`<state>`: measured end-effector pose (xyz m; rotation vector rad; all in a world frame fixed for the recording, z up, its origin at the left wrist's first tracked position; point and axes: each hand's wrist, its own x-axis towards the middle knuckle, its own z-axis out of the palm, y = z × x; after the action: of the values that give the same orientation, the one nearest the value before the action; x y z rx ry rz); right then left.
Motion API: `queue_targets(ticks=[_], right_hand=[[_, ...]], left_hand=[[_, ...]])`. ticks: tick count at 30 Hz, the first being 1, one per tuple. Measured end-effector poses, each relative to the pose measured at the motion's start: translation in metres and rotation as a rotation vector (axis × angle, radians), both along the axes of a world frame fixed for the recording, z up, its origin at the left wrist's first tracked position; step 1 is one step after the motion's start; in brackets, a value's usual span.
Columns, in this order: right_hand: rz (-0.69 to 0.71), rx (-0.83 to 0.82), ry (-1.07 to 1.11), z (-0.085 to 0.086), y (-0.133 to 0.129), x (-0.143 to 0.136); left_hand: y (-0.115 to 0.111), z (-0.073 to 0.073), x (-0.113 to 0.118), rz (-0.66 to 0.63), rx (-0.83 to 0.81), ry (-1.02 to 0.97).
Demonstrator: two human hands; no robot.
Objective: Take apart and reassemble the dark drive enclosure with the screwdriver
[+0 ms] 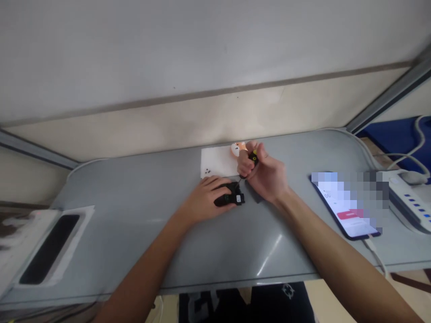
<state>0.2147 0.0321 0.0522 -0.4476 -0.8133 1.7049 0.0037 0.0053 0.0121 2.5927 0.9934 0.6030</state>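
Observation:
My left hand [207, 197] is closed around a small black device [230, 197] with a silver port or label on its near end, steadying it on the grey table. A screwdriver [253, 158] with a black and yellow handle is gripped in my right hand [266, 172]. Its thin shaft slants down to the left, and the tip meets the top of the device. Just beyond my hands lies a white sheet of paper [217, 159] with several tiny dark screws [208, 171] on its near left corner. An orange and white animal-faced figure [237, 148] sits at the paper's right, partly hidden by my right hand.
A lit phone [346, 211] with a cable plugged in lies on the right, beside a white power strip [409, 202]. On the left, a dark phone-like slab [50, 249] rests on white packaging. A pale wall [168, 121] runs along the back of the grey table [134, 202].

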Motion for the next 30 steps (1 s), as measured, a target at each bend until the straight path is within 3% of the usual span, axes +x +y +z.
queue_targets(ticks=[9,16,26,30], right_hand=[[0.045,-0.028,0.035,0.0,0.005,0.006],[-0.036,-0.037,0.044,0.003,-0.004,-0.007],[0.027,0.057,-0.092,0.006,-0.002,0.004],[-0.016,0.031,-0.029,0.004,-0.005,-0.003]], left_hand=[[0.0,-0.001,0.0,-0.03,0.008,-0.039],[0.001,-0.001,-0.001,-0.029,-0.013,-0.037],[0.001,-0.003,-0.002,-0.006,0.0,-0.04],[0.001,-0.004,-0.001,0.003,-0.002,-0.041]])
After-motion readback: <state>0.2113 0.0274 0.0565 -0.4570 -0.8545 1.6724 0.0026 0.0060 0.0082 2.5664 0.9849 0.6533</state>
